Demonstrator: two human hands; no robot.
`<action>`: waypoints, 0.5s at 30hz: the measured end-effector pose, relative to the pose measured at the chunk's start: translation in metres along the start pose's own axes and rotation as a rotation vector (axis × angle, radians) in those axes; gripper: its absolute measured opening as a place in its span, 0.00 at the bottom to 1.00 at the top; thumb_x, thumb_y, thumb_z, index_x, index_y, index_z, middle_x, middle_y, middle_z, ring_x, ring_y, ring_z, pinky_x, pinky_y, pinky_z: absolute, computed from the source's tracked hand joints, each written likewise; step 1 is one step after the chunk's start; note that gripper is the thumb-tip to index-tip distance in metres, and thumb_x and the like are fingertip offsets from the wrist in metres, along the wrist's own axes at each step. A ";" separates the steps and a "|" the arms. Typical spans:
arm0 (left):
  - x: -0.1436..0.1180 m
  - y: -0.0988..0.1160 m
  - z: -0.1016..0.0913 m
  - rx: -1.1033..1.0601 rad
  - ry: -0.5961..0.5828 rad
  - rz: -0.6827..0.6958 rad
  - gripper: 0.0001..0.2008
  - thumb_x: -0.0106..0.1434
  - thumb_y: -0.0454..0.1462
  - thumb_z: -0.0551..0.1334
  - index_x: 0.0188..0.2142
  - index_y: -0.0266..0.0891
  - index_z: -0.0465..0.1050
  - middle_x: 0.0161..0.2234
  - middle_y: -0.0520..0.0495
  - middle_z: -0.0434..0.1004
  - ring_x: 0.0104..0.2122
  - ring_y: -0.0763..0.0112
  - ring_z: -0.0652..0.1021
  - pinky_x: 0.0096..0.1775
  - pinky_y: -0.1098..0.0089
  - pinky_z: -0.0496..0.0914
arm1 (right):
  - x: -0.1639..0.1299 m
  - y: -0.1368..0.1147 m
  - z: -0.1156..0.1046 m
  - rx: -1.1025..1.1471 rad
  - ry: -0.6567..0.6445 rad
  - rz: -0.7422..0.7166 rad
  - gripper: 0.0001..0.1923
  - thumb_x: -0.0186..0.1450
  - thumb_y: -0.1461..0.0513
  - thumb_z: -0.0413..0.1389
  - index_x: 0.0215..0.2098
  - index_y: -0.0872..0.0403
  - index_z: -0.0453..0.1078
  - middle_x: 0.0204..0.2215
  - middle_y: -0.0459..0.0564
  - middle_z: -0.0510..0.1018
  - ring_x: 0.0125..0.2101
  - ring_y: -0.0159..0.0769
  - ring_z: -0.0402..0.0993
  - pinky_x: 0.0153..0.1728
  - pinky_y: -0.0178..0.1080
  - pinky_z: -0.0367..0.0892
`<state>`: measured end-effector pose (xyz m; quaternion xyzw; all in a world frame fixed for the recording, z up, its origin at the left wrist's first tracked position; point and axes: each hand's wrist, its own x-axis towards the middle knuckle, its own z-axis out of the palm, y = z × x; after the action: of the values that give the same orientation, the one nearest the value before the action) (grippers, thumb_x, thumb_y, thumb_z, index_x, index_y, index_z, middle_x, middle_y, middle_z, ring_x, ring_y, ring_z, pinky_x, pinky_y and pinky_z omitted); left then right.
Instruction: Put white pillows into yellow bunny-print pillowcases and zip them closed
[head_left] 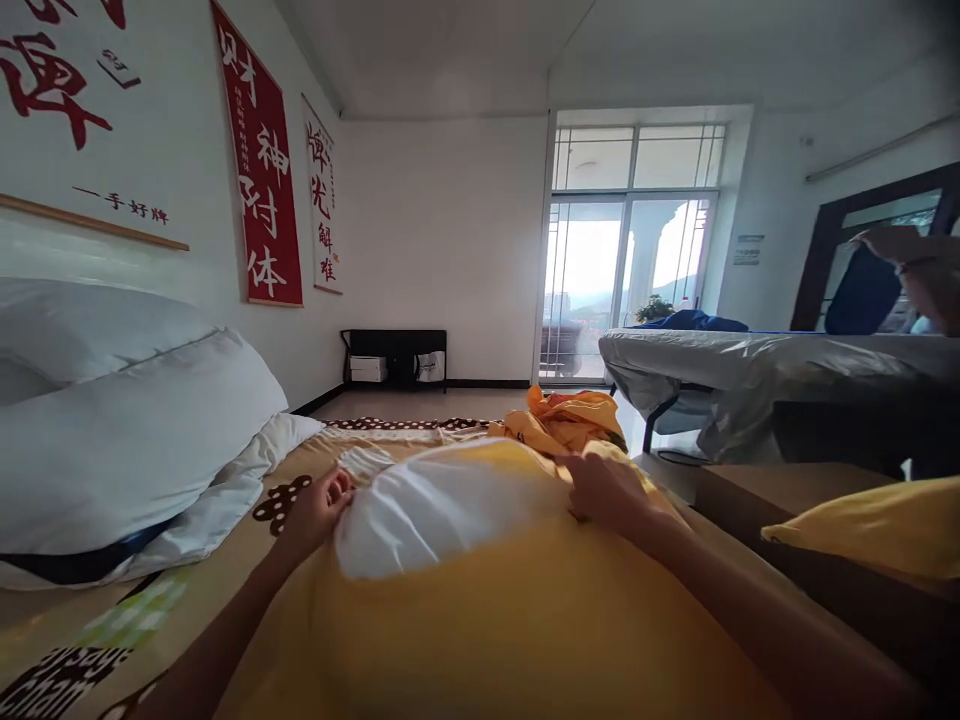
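A plump white pillow (435, 500) lies in front of me, partly inside a yellow pillowcase (480, 630). White stuffing cloth shows through the opening at the far end. My left hand (330, 500) is at the left side of that opening, its fingers curled at the edge of the case. On the right side, my right hand (600, 490) is closed on the yellow rim. Its fingertips are partly hidden by the hand itself. Crumpled orange-yellow cloth (570, 415) sits just beyond my right hand.
White pillows (127, 440) are piled at the left on a patterned sheet (142, 610). To the right stand a cardboard box (772, 490), another yellow cushion (877, 525) and a plastic-covered table (750, 355). A low black rack (397, 345) is by the far wall.
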<state>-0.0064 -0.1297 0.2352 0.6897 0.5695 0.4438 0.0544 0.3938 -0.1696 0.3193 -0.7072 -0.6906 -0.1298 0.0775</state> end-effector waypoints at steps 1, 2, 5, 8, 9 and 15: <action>-0.008 0.006 0.003 -0.049 -0.003 0.022 0.17 0.57 0.52 0.53 0.30 0.40 0.66 0.27 0.50 0.72 0.27 0.68 0.71 0.30 0.70 0.65 | -0.002 0.008 0.006 -0.003 -0.084 0.003 0.21 0.55 0.68 0.54 0.46 0.56 0.74 0.38 0.59 0.79 0.39 0.46 0.76 0.32 0.38 0.61; -0.017 0.011 0.005 -0.092 -0.004 0.057 0.18 0.60 0.51 0.53 0.33 0.40 0.68 0.31 0.48 0.74 0.30 0.67 0.73 0.33 0.69 0.67 | -0.003 0.016 0.011 0.004 -0.142 0.015 0.22 0.53 0.68 0.55 0.46 0.57 0.74 0.40 0.59 0.79 0.40 0.47 0.76 0.31 0.37 0.60; -0.047 0.023 0.006 -0.149 -0.130 0.224 0.18 0.66 0.49 0.50 0.40 0.42 0.72 0.42 0.46 0.76 0.43 0.64 0.74 0.45 0.68 0.67 | -0.005 0.034 0.024 0.018 -0.193 0.046 0.26 0.51 0.66 0.56 0.48 0.56 0.73 0.44 0.59 0.78 0.43 0.50 0.75 0.31 0.38 0.61; -0.061 0.030 0.010 -0.089 -0.360 0.323 0.20 0.67 0.49 0.48 0.42 0.41 0.73 0.42 0.46 0.76 0.44 0.63 0.73 0.48 0.67 0.65 | -0.004 0.033 0.027 -0.008 -0.188 0.047 0.25 0.51 0.66 0.56 0.48 0.56 0.74 0.44 0.60 0.78 0.44 0.52 0.75 0.32 0.40 0.61; -0.062 0.032 0.014 -0.042 -0.441 0.320 0.21 0.67 0.50 0.48 0.38 0.40 0.73 0.38 0.46 0.76 0.40 0.63 0.73 0.45 0.67 0.65 | -0.004 0.029 0.026 -0.019 -0.178 0.040 0.24 0.52 0.66 0.55 0.48 0.56 0.74 0.44 0.60 0.78 0.44 0.52 0.75 0.33 0.40 0.62; -0.061 0.027 0.037 0.226 -0.794 0.148 0.30 0.64 0.58 0.44 0.21 0.39 0.67 0.23 0.49 0.68 0.26 0.67 0.68 0.28 0.69 0.58 | -0.004 0.004 -0.008 -0.070 -0.041 0.025 0.22 0.59 0.67 0.51 0.51 0.54 0.72 0.43 0.58 0.79 0.44 0.47 0.75 0.37 0.39 0.62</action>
<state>0.0414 -0.1738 0.1954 0.8479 0.4984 0.0807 0.1617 0.3974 -0.1764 0.3262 -0.7205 -0.6783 -0.1384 0.0401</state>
